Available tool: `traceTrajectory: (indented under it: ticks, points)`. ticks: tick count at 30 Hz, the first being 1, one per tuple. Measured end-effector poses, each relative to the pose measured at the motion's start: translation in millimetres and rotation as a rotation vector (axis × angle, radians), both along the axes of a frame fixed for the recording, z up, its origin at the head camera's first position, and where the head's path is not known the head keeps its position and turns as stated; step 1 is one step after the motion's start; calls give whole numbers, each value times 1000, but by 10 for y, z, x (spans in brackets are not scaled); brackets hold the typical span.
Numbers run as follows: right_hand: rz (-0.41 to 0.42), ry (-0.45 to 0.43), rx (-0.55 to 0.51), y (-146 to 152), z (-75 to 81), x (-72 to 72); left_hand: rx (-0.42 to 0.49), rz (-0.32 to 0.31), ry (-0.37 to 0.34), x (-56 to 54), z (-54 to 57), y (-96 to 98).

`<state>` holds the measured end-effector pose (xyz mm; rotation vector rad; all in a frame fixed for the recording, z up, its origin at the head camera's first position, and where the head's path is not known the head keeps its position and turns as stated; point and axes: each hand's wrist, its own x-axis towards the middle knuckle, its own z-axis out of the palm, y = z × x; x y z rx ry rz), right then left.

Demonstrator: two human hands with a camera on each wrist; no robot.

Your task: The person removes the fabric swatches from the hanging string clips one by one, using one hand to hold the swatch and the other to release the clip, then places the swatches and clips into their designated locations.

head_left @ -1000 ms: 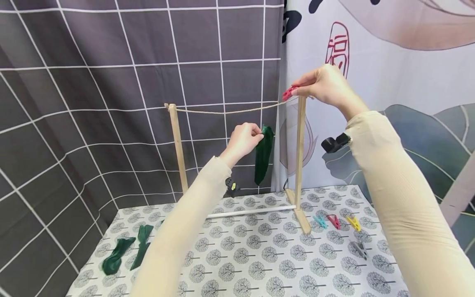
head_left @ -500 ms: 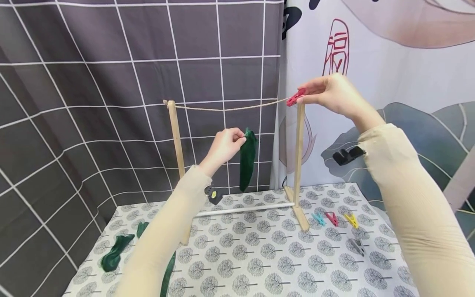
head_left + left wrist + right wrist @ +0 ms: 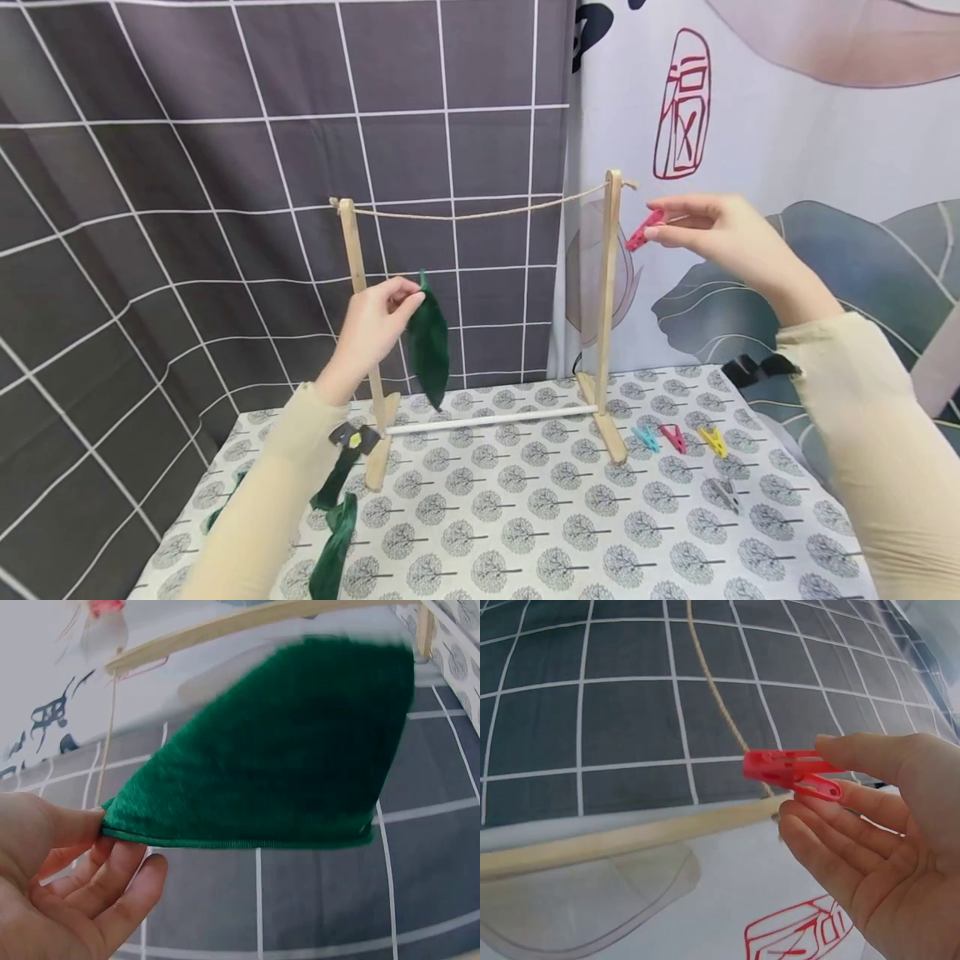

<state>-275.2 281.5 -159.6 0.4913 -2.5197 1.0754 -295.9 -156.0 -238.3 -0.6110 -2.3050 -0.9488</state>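
Observation:
In the head view my left hand (image 3: 372, 321) pinches a dark green velvety cloth (image 3: 430, 346) by its top corner, and the cloth hangs in front of the left wooden post (image 3: 355, 250) and the line. Up close in the left wrist view, the cloth (image 3: 277, 750) fans out from thumb and fingers, with a hemmed edge. My right hand (image 3: 738, 237) holds a red clothespin (image 3: 642, 232) between thumb and fingers, just right of the right post (image 3: 611, 292). The right wrist view shows the clothespin (image 3: 780, 766) overlapping the rope, with nothing in its jaws.
A rope (image 3: 480, 217) spans the two posts, joined below by a white bar (image 3: 487, 419). Blue (image 3: 646, 439), red (image 3: 673, 438), yellow (image 3: 713, 442) and grey (image 3: 723, 493) clothespins lie on the tree-print tablecloth (image 3: 525, 517). More green cloth (image 3: 333, 550) lies at front left, partly behind my left arm.
My left hand has carried the green cloth left and a little down. My right hand, with the red clothespin, has moved right and down from the top of the right post.

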Motion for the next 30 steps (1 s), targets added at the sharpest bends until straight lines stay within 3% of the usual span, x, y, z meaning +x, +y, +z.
traceTrajectory:
  ticks: [7, 12, 19, 24, 30]
  points:
    - [-80, -8, -25, 289, -331, 129, -14, 74, 0, 323, -124, -462]
    - [-167, -35, -23, 510, -602, 213, -28, 165, -6, 571, -293, -757]
    - [-211, -50, 14, 676, -1021, 384, -49, 280, 24, 866, -563, -1102]
    - [-253, -45, 52, 729, -1322, 491, -65, 369, 38, 1010, -768, -1326]
    - [-266, -47, 65, 793, -1719, 619, -101, 486, -42, 1140, -1014, -1581]
